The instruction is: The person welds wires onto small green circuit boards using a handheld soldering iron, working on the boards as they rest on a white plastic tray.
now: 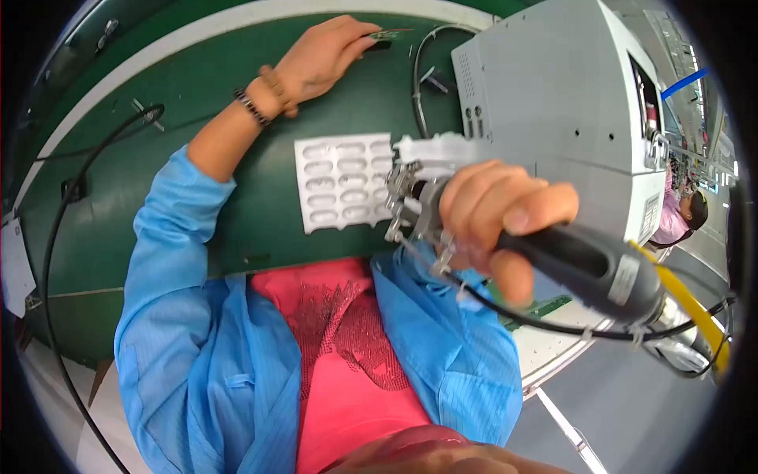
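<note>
My left hand [328, 59] reaches to the far side of the green bench, its fingers pinched on the edge of a small green circuit board [385, 35]. In front of my body, my right hand [505, 217] is wrapped round a black handheld power screwdriver [588, 265]. The screwdriver lies tilted, with a metal mechanism [407, 189] at its front end and a cable at its back end. That front end overlaps the right edge of a white tray [343, 182] with rows of oval pockets. What the pockets hold is too small to tell.
A large grey machine [545, 95] stands at the right on the green bench [268, 197]. Behind the tray's right corner is a blurred white piece [442, 148]. A black cable [57, 213] loops down the left side. A person in pink [673, 217] is far right.
</note>
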